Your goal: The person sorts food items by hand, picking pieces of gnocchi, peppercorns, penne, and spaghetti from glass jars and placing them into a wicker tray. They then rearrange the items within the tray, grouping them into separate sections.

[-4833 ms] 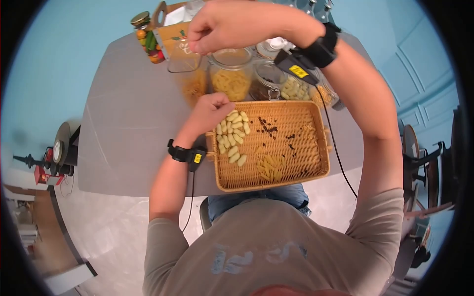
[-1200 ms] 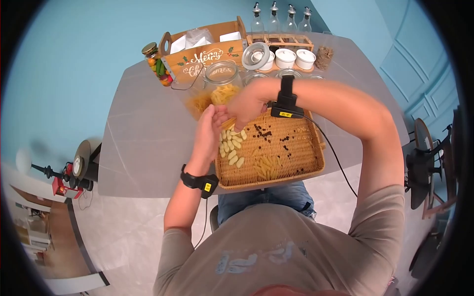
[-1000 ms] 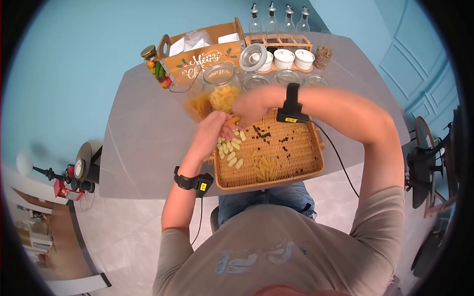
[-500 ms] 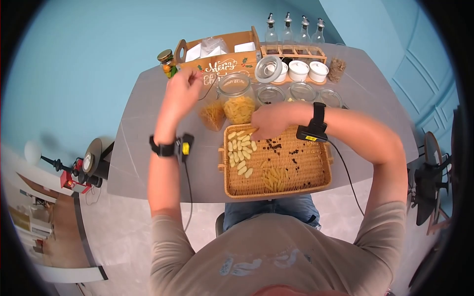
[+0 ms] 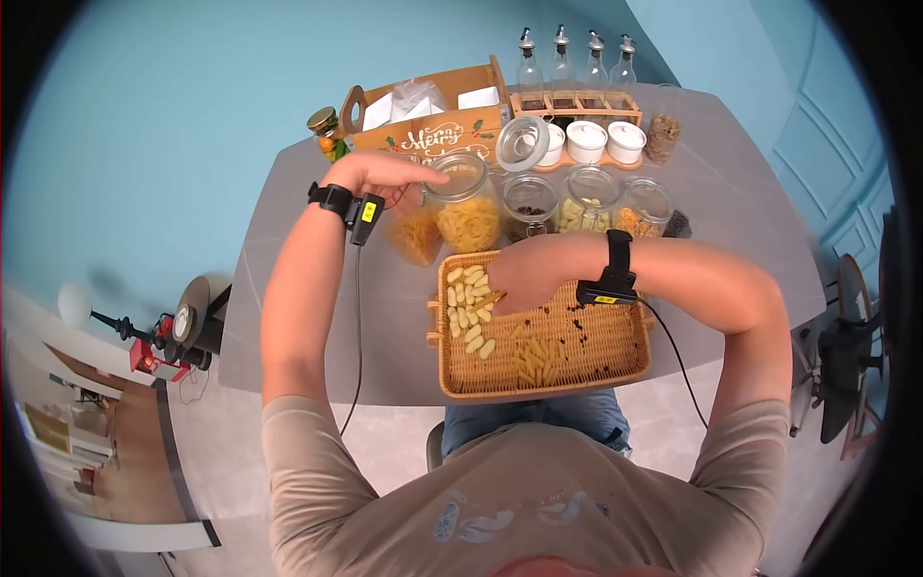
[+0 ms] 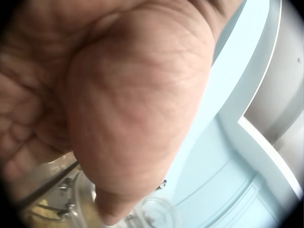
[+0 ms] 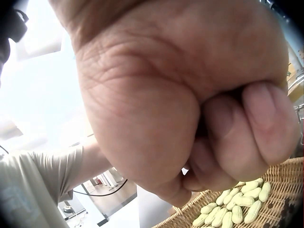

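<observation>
My right hand [image 5: 529,274] is over the left part of the wicker basket [image 5: 615,361], its fingers curled and pinching a small bunch of thin orange-brown pasta sticks [image 5: 486,301] above the peanuts [image 5: 471,310]. In the right wrist view the curled fingers hide the bunch, and peanuts [image 7: 232,204] show beyond. My left hand [image 5: 389,173] reaches over a clear container [image 5: 413,238] of thin orange-brown sticks, thumb out straight towards the open jar of penne [image 5: 468,223]. The left wrist view shows its palm and thumb apart, with a dark rod [image 6: 52,183] passing below.
Penne [image 5: 536,363] and scattered dark bits [image 5: 580,332] lie in the basket. Behind it stand jars of dark beans [image 5: 529,212], pale pieces [image 5: 585,213] and orange grains [image 5: 642,212]. Farther back are a wooden crate [image 5: 442,135], lidded white pots [image 5: 586,141] and several glass bottles [image 5: 561,67].
The right hand was up over the clear container, then met the left hand above the basket. Since then the left hand has gone back to the container, while the right has lowered towards the peanuts.
</observation>
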`<state>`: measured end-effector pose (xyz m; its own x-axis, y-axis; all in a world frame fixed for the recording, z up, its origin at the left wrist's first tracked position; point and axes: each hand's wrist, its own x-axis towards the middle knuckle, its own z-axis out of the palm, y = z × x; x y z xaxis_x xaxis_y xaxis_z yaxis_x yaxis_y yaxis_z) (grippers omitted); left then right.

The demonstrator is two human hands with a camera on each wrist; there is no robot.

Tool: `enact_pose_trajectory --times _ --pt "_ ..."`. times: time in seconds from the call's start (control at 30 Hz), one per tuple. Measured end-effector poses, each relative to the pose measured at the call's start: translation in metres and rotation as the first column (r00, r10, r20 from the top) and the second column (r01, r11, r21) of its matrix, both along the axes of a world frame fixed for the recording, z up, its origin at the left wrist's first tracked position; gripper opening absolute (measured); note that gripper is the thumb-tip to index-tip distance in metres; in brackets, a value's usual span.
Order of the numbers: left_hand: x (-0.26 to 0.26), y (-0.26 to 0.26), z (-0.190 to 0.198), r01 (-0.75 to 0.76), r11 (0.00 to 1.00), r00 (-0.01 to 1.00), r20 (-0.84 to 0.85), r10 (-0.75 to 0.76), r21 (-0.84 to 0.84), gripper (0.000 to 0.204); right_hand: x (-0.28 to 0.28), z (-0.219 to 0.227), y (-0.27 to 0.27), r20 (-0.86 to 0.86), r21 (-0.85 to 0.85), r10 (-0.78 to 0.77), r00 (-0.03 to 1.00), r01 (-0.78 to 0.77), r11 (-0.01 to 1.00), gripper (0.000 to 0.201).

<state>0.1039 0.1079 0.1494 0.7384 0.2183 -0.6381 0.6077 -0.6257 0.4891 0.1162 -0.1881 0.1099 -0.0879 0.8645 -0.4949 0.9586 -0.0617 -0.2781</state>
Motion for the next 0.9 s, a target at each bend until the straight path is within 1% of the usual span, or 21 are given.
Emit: enact_pose_trajectory --times 0.03,0.13,0.23,0.33,0.47,0.53,0.63,0.73,0.83,0.9 --pt "0.005 0.001 -0.008 -0.032 0.998 0.999 -0.016 0.032 0.047 0.082 0.0 0.0 0.0 0.002 0.003 0.004 1.0 -0.004 1.0 0.055" --pt "0.003 -0.007 -0.014 -0.052 0.994 0.999 0.006 0.053 -0.096 0.095 0.002 -0.007 0.001 0.011 0.006 0.014 1.0 -0.015 1.0 0.055" --pt "0.003 -0.005 -0.016 -0.076 0.99 0.997 -0.006 0.075 -0.116 0.1 0.002 -0.009 0.002 0.01 0.017 0.051 0.999 -0.051 0.999 0.054" --pt "-0.001 -0.019 0.002 -0.146 0.972 0.985 -0.12 0.126 -0.181 0.1 0.0 -0.005 0.002 0.014 0.031 0.073 0.997 -0.073 0.997 0.054" --pt "0.004 -0.01 -0.009 -0.16 0.955 0.986 -0.091 0.142 -0.249 0.097 0.0 -0.006 0.001 0.022 0.078 0.098 0.995 -0.1 0.992 0.053" --pt "0.007 -0.007 -0.015 -0.163 0.945 0.986 -0.073 0.148 -0.284 0.096 -0.002 -0.002 -0.002 0.02 0.071 0.091 0.996 -0.092 0.993 0.054" --pt "0.002 -0.013 -0.014 -0.155 0.949 0.987 -0.006 0.159 -0.274 0.098 -0.003 -0.002 -0.004 0.016 0.073 0.087 0.996 -0.088 0.993 0.053" --pt "-0.004 -0.026 0.007 -0.056 0.987 0.998 -0.047 0.05 -0.15 0.106 -0.006 0.0 -0.007 0.028 0.059 0.068 0.997 -0.07 0.996 0.052" --pt "0.015 0.003 -0.019 -0.024 0.999 0.997 -0.072 0.021 -0.042 0.112 -0.006 0.0 -0.011 0.032 0.059 0.048 0.998 -0.05 0.997 0.051" --pt "0.008 -0.009 -0.006 -0.014 1.0 0.999 -0.049 0.014 0.013 0.114 -0.007 0.0 -0.013 0.03 0.056 0.04 0.999 -0.042 0.998 0.05"
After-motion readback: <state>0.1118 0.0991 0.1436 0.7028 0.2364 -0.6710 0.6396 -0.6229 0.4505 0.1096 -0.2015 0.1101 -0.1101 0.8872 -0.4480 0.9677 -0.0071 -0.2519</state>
